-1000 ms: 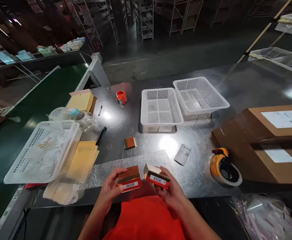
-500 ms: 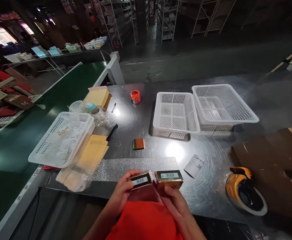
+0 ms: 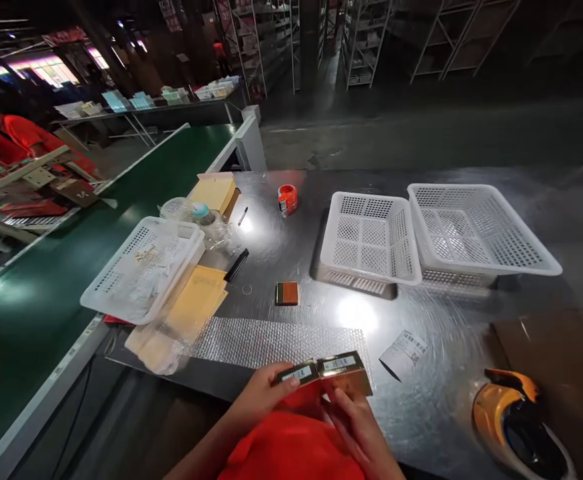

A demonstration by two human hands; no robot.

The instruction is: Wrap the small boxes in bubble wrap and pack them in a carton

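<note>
My left hand [image 3: 266, 390] is closed around a small dark box [image 3: 298, 375] with gold edges and a white barcode label. Pinched in my right hand [image 3: 354, 410] is a second box [image 3: 346, 380], gold and dark, also with a barcode label facing up. The two boxes meet side by side, just above the table's front edge. Beyond them lies a sheet of bubble wrap [image 3: 256, 341]. A small brown and green box [image 3: 288, 293] rests on the metal table behind that sheet. Right of my hands is a curled white label [image 3: 405, 353] with a barcode.
Two white plastic baskets [image 3: 327, 250] stand at the back right. A tape dispenser [image 3: 516, 417] sits by brown cardboard [image 3: 561, 353]. At left are a white basket [image 3: 88, 293] of plastic bags, yellow envelopes [image 3: 196, 300], red tape [image 3: 287, 199] and a green conveyor [image 3: 136, 193]. People in red work far left.
The two boxes have come together, closing the gap between them. My view has swung left, so the table's things appear shifted to the right.
</note>
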